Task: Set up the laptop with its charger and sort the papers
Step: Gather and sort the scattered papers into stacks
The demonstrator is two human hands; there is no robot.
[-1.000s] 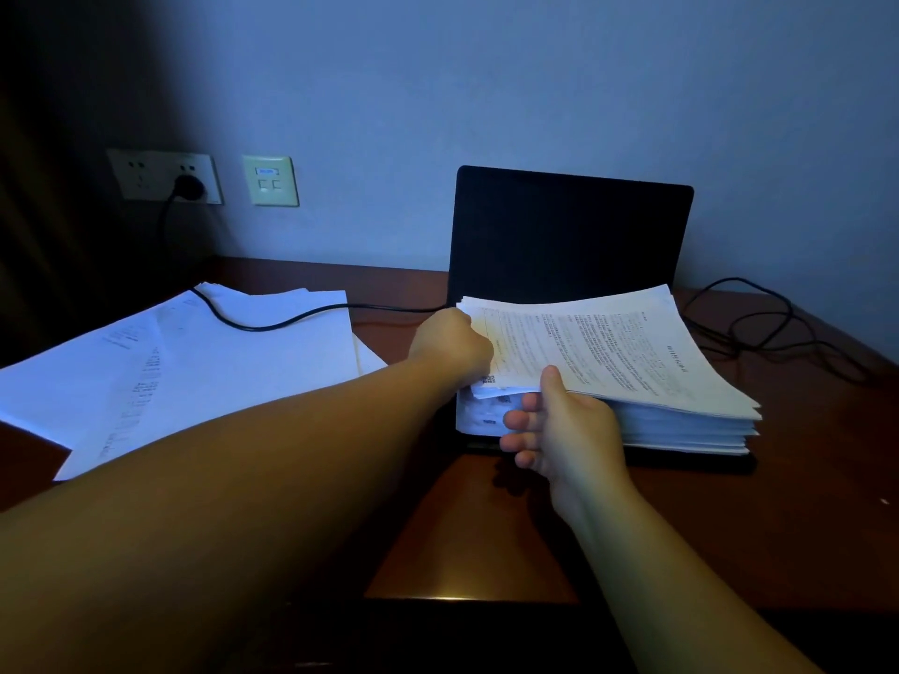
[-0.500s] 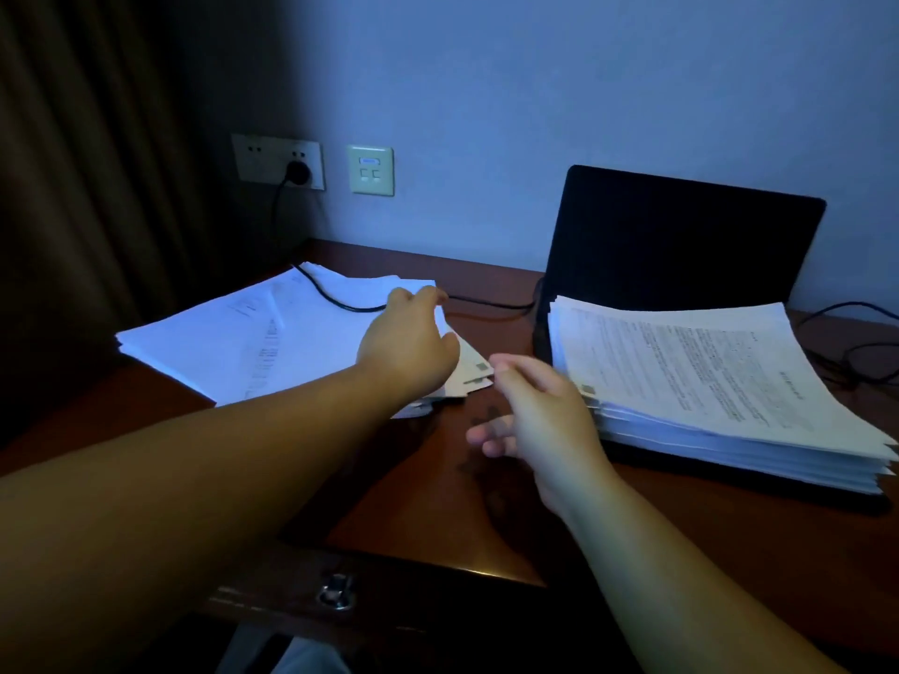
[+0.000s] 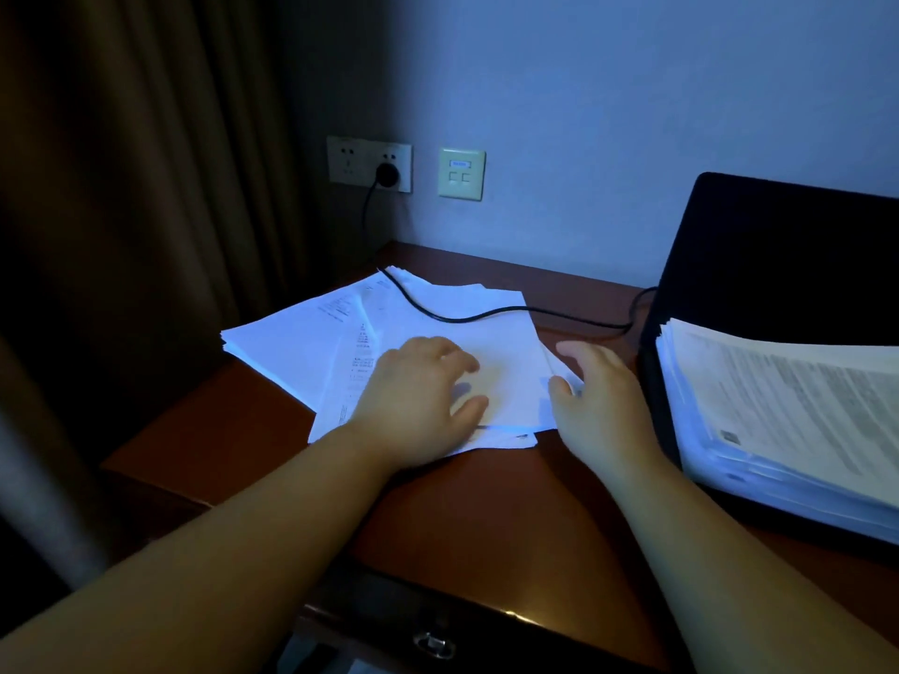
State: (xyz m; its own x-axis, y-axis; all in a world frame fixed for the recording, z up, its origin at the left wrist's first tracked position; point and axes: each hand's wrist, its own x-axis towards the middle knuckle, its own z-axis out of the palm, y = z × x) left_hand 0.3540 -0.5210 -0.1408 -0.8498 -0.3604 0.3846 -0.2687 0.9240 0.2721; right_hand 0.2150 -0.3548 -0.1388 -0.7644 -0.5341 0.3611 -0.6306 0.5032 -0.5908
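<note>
At nine o'clock on the desk (image 3: 233, 445) the loose papers (image 3: 428, 333) lie fanned, the charger cable (image 3: 467, 316) draped over their far edge. The left hand (image 3: 418, 401) rests flat on top, fingers spread wide; the right hand (image 3: 603, 396), relaxed and holding nothing, touches their three-o'clock edge. To square them well, I'd press lightly and nudge both sides inward, minding the cable. At three o'clock the laptop (image 3: 778, 255) stands open, a thick stack (image 3: 788, 411) covering its base.
</note>
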